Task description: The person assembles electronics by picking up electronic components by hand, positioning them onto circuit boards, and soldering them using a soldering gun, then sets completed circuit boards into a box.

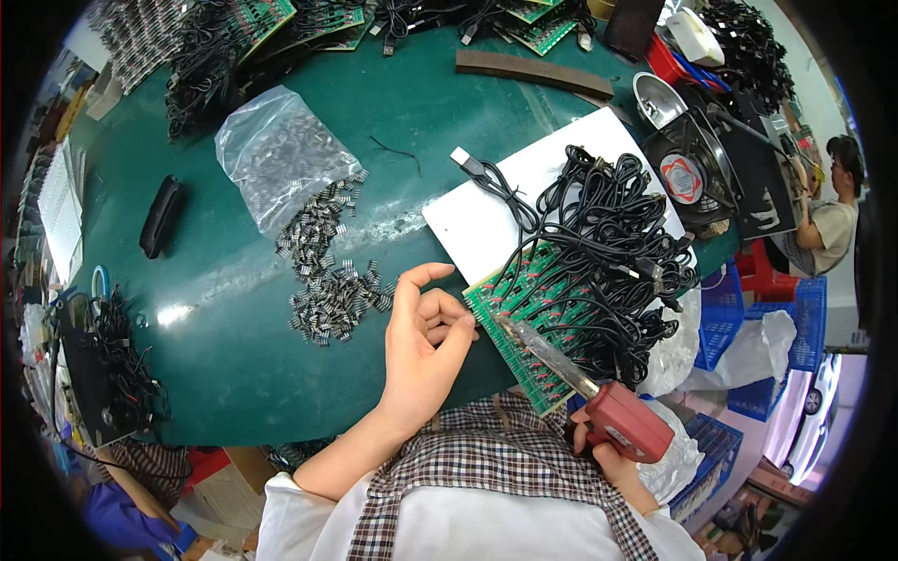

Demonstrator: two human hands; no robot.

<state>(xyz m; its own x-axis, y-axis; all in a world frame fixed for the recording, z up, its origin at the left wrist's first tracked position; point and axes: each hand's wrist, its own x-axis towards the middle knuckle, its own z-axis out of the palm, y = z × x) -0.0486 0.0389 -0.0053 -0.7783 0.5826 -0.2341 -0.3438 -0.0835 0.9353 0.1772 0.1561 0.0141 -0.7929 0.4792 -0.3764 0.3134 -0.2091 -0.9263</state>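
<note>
My right hand (pixel 608 456) grips a red-handled soldering iron (pixel 599 402) whose metal tip rests on the near left corner of a green circuit board panel (pixel 524 323). My left hand (pixel 426 341) sits at the panel's left edge with thumb and fingers pinched together, apparently on something small that I cannot make out. A tangle of black cables (pixel 608 243) with plugs covers most of the panel. A loose pile of small metal parts (pixel 332 271) lies on the green table (pixel 234 355) just left of my left hand.
A clear plastic bag (pixel 276 154) of the same parts lies behind the pile. A white sheet (pixel 543 168) lies under the panel. A black fan (pixel 692 173) stands at the right, more boards and cables at the far edge. Another person (pixel 828 220) sits at the far right.
</note>
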